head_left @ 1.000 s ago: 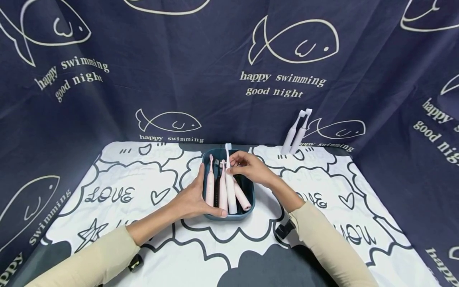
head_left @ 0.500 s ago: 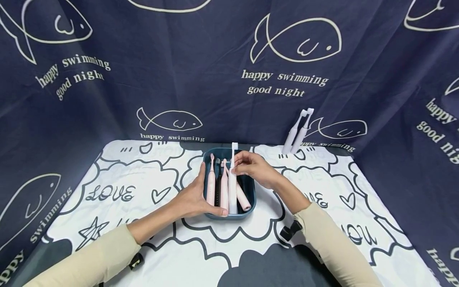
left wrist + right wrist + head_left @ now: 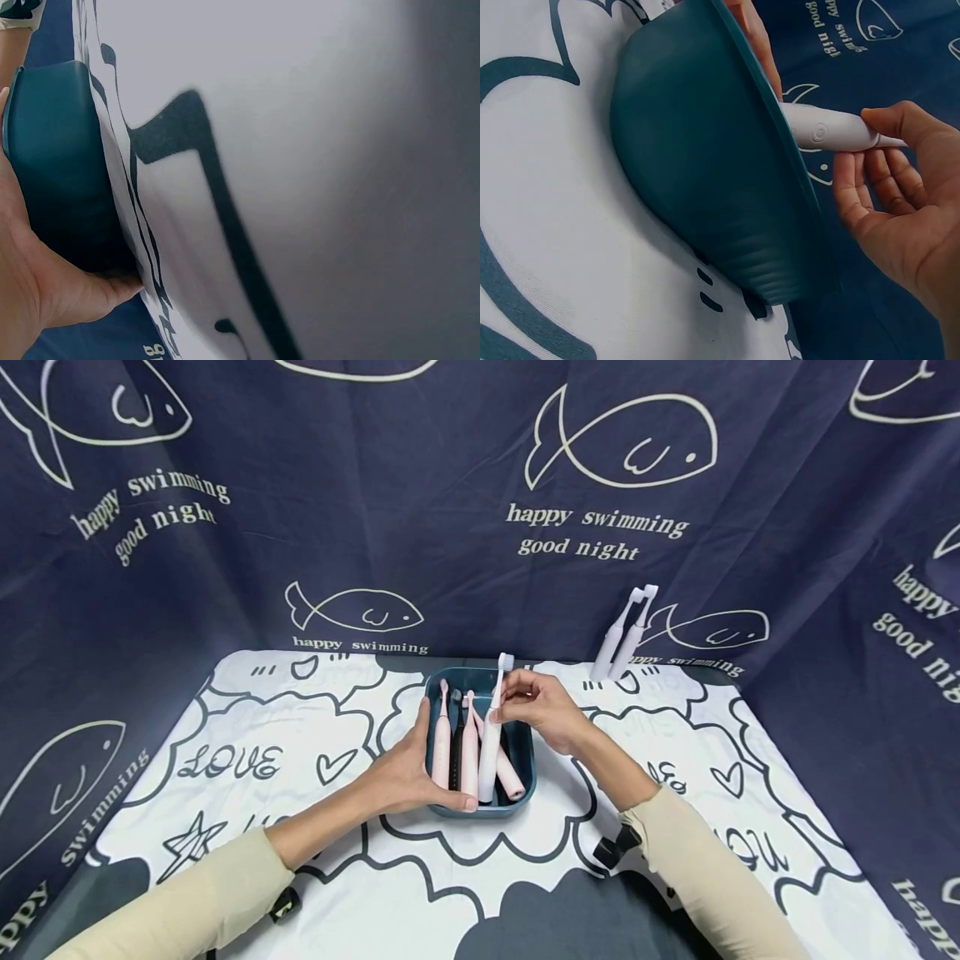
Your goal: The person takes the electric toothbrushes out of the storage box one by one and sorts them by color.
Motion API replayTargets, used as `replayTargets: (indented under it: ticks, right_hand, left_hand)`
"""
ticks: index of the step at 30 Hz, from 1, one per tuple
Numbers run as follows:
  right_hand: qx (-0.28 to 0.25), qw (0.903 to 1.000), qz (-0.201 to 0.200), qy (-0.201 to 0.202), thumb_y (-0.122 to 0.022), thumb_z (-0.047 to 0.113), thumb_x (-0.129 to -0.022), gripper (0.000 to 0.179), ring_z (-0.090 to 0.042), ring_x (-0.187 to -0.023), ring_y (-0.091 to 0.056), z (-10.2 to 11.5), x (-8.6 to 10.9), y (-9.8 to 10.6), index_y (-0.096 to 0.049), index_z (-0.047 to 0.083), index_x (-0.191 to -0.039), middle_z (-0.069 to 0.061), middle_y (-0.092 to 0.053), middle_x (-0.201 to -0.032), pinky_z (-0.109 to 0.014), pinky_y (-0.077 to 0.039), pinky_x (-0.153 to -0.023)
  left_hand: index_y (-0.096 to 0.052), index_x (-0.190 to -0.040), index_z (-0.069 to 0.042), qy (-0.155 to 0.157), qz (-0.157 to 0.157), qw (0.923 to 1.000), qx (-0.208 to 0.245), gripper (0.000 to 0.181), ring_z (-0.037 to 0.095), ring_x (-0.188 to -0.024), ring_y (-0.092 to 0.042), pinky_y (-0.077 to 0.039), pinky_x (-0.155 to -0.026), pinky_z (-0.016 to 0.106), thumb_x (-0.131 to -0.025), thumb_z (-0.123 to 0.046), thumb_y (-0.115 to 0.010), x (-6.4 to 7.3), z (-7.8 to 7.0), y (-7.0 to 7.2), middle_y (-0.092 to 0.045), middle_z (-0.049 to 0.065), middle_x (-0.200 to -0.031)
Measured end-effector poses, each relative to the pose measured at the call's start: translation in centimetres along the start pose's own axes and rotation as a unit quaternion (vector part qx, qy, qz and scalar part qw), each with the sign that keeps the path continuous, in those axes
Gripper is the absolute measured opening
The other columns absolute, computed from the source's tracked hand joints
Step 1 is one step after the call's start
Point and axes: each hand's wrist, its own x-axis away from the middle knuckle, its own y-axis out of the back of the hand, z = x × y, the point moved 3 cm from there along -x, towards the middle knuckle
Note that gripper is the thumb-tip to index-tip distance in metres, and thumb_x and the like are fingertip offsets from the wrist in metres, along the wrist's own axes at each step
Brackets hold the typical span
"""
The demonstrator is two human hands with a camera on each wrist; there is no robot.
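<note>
In the head view a dark teal plastic box point(image 3: 527, 793) stands mid-table, holding several electric toothbrushes. My left hand point(image 3: 408, 774) grips the box's left side, thumb at the near rim; the left wrist view shows this hand point(image 3: 45, 281) against the outer wall. My right hand point(image 3: 546, 710) pinches a white electric toothbrush point(image 3: 489, 758) near its neck. That brush tilts right, its lower end inside the box; the right wrist view shows thumb and fingers around its upper handle point(image 3: 825, 127). Beside it are a pink toothbrush point(image 3: 441, 747), a black one point(image 3: 456, 756), another pink one point(image 3: 469, 756) and a slanted pink one point(image 3: 511, 778).
Two white electric toothbrushes, a left one point(image 3: 607, 650) and a right one point(image 3: 627, 647), stand upright at the table's back right. A navy curtain point(image 3: 465, 510) with fish drawings hangs behind. The table wears a white patterned cloth point(image 3: 285, 768).
The white toothbrush in my right hand has shifted right, and its head now leans right. My right hand moved right with it. The left hand keeps its grip on the box.
</note>
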Motion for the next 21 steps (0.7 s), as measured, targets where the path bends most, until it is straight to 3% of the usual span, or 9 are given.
replayTargets:
  ticks: [13,21]
  right_hand:
    - [0.068,0.9934,-0.016,0.091,-0.083,-0.015,-0.084,0.027,-0.009,-0.091,-0.074,1.4,0.8,0.0,-0.069,-0.004,-0.105,0.013,-0.078,-0.094,-0.024,-0.065,-0.081]
    - [0.075,0.9891,-0.027,0.124,-0.083,-0.017,-0.085,0.026,-0.009,-0.092,-0.074,2.5,0.8,0.2,-0.072,0.002,-0.100,0.013,-0.078,-0.094,-0.024,-0.064,-0.082]
  left_hand:
    - [0.020,-0.180,-0.020,0.004,0.005,1.0000,-0.004,0.180,0.041,-0.171,-0.034,-0.046,-0.128,0.060,-0.060,-0.076,-0.103,-0.1,0.2,0.0,-0.013,0.022,-0.189]
    - [0.022,-0.180,-0.022,-0.007,0.008,0.9999,-0.003,0.181,0.041,-0.171,-0.033,-0.047,-0.126,0.061,-0.061,-0.078,-0.102,0.0,0.2,0.2,-0.012,0.020,-0.190]
